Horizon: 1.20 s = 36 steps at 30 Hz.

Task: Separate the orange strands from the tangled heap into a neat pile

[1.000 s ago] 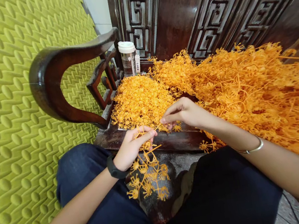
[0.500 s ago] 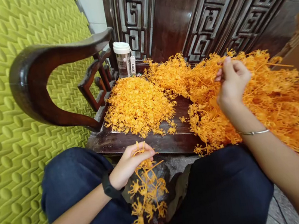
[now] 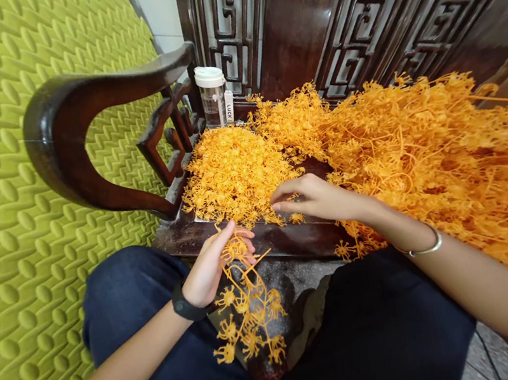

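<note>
In my left hand (image 3: 225, 253), held over the gap between my knees, is a bunch of orange plastic sprigs (image 3: 250, 319). The bunch hangs down from the fingers, its small spidery flower-like heads spread below. My right hand (image 3: 308, 197) reaches in from the right, palm down, beside the front edge of a mound of loose orange flower-like pieces (image 3: 236, 173). Its thumb and fingers are apart, and no piece shows between them. Behind the right forearm lies a large heap of orange branched stems (image 3: 436, 155).
A dark wooden seat (image 3: 271, 238) carries the mound, with a curved armrest (image 3: 48, 139) at left. At the back stands a clear bottle with a white lid (image 3: 212, 97). A carved wooden backrest (image 3: 287, 37) rises behind. Yellow-green textured padding (image 3: 3, 223) covers the left side.
My right hand has come down and left from above the big heap to the mound's front edge. My left hand has turned slightly and risen, still with the sprigs.
</note>
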Each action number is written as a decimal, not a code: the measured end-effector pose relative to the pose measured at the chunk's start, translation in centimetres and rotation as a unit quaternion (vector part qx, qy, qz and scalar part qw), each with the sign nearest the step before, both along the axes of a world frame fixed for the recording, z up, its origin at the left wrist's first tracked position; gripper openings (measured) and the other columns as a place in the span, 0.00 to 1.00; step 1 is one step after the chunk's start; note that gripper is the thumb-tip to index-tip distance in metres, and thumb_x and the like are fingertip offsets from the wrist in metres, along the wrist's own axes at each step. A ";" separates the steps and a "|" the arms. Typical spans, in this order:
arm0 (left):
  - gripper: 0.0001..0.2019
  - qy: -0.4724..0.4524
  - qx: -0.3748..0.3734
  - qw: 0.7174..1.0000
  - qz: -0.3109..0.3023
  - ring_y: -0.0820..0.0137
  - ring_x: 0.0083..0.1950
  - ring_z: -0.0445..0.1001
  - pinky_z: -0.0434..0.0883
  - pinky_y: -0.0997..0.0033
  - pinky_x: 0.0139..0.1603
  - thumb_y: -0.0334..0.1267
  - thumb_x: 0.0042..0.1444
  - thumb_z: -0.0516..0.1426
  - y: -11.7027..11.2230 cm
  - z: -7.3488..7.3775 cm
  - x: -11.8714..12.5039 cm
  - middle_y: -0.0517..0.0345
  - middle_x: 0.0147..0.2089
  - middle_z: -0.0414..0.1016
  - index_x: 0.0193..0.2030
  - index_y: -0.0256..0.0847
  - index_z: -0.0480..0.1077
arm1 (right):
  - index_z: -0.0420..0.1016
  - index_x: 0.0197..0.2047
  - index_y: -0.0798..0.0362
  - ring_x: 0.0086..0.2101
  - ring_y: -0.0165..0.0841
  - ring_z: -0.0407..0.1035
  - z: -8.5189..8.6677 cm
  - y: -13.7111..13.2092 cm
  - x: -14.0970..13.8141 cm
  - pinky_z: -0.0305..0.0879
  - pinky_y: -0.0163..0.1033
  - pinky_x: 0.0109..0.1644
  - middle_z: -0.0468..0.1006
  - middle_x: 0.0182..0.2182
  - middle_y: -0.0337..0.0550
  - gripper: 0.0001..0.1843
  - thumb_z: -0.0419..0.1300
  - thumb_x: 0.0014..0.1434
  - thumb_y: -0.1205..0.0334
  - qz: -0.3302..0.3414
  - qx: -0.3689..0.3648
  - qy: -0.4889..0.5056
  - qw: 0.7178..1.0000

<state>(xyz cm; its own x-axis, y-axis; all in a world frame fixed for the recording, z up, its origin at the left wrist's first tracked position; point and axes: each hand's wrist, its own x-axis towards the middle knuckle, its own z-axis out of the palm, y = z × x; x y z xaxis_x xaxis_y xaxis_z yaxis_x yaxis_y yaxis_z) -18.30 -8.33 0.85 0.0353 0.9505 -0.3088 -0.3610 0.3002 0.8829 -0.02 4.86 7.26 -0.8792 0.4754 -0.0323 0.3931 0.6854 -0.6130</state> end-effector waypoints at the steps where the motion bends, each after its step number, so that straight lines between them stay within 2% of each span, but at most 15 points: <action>1: 0.20 0.002 0.000 1.000 0.002 0.70 0.27 0.72 0.69 0.69 0.34 0.53 0.55 0.50 0.0 0.0 0.0 0.57 0.27 0.73 0.34 0.36 0.71 | 0.74 0.35 0.57 0.32 0.27 0.67 0.0 -0.6 -0.4 0.60 0.34 0.39 0.75 0.31 0.42 0.17 0.52 0.59 0.53 0.009 -0.005 0.005 1.000; 3: 0.21 0.004 0.004 1.000 0.002 0.70 0.27 0.73 0.69 0.69 0.36 0.54 0.55 0.50 -0.1 -0.1 0.1 0.57 0.27 0.74 0.35 0.37 0.72 | 0.73 0.30 0.57 0.27 0.25 0.64 -0.3 -1.8 -1.0 0.57 0.32 0.33 0.73 0.26 0.40 0.21 0.50 0.59 0.48 0.022 -0.025 0.002 0.999; 6: 0.20 -0.005 0.010 1.000 0.002 0.69 0.28 0.73 0.69 0.67 0.38 0.54 0.55 0.50 -0.2 -0.1 0.3 0.58 0.27 0.75 0.35 0.38 0.72 | 0.71 0.30 0.56 0.23 0.23 0.60 -1.0 -3.5 -1.8 0.52 0.31 0.29 0.70 0.23 0.37 0.24 0.49 0.58 0.43 0.036 -0.050 -0.012 0.998; 12: 0.21 0.002 0.058 0.998 -0.031 0.67 0.29 0.73 0.70 0.66 0.38 0.54 0.57 0.47 -0.5 0.0 0.6 0.56 0.29 0.76 0.37 0.40 0.73 | 0.68 0.34 0.55 0.22 0.23 0.57 -2.4 -5.4 -2.9 0.48 0.32 0.27 0.66 0.21 0.35 0.24 0.54 0.52 0.39 -0.007 0.009 -0.003 1.000; 14: 0.22 0.019 0.061 0.997 -0.031 0.66 0.30 0.74 0.70 0.66 0.38 0.54 0.57 0.47 -0.5 0.1 0.6 0.56 0.28 0.76 0.37 0.40 0.74 | 0.67 0.33 0.55 0.22 0.23 0.58 -2.6 -5.4 -3.0 0.49 0.31 0.27 0.67 0.22 0.35 0.22 0.53 0.54 0.41 -0.007 0.001 0.003 1.000; 17: 0.22 0.025 0.057 0.998 -0.027 0.67 0.29 0.73 0.70 0.66 0.37 0.55 0.56 0.47 -0.5 0.0 0.5 0.57 0.25 0.75 0.35 0.40 0.74 | 0.68 0.35 0.54 0.24 0.23 0.61 -2.7 -5.1 -3.0 0.52 0.30 0.29 0.72 0.24 0.36 0.17 0.51 0.59 0.48 0.020 -0.056 0.025 0.998; 20: 0.19 0.029 0.063 0.997 -0.028 0.69 0.27 0.73 0.69 0.67 0.38 0.52 0.56 0.50 -0.4 -0.2 0.4 0.58 0.26 0.74 0.34 0.39 0.73 | 0.69 0.38 0.54 0.26 0.23 0.64 -2.5 -4.7 -2.9 0.54 0.30 0.32 0.75 0.27 0.37 0.12 0.51 0.60 0.54 0.037 -0.083 0.031 0.995; 24: 0.13 0.068 0.088 0.993 -0.036 0.71 0.27 0.72 0.68 0.68 0.39 0.45 0.58 0.51 -0.3 -0.5 0.3 0.61 0.25 0.73 0.35 0.39 0.72 | 0.70 0.35 0.55 0.26 0.23 0.64 -1.8 -4.5 -2.6 0.55 0.30 0.32 0.74 0.28 0.37 0.10 0.51 0.60 0.59 0.066 -0.040 0.013 0.997; 31: 0.14 0.185 0.148 0.967 -0.091 0.71 0.30 0.72 0.67 0.68 0.41 0.42 0.60 0.48 -0.5 0.0 0.1 0.58 0.30 0.72 0.31 0.37 0.69 | 0.70 0.37 0.54 0.30 0.27 0.65 -0.3 -4.1 -1.9 0.54 0.34 0.35 0.73 0.32 0.42 0.10 0.50 0.60 0.61 0.097 0.018 -0.058 0.993; 36: 0.13 0.225 0.152 0.957 -0.104 0.73 0.28 0.68 0.66 0.73 0.35 0.43 0.58 0.51 -0.8 -0.2 0.2 0.60 0.25 0.68 0.32 0.36 0.69 | 0.69 0.34 0.55 0.31 0.27 0.64 0.2 -2.9 -1.2 0.53 0.34 0.36 0.71 0.29 0.41 0.09 0.49 0.60 0.65 0.135 0.070 -0.067 0.986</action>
<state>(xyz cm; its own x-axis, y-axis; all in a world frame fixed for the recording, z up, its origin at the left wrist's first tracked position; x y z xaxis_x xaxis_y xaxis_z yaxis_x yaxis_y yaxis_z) -18.11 -9.14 0.70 0.1620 0.9856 -0.0485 0.1164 0.0297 0.9928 -1.19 1.95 7.50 -0.9667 0.2325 -0.1069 0.2554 0.8506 -0.4596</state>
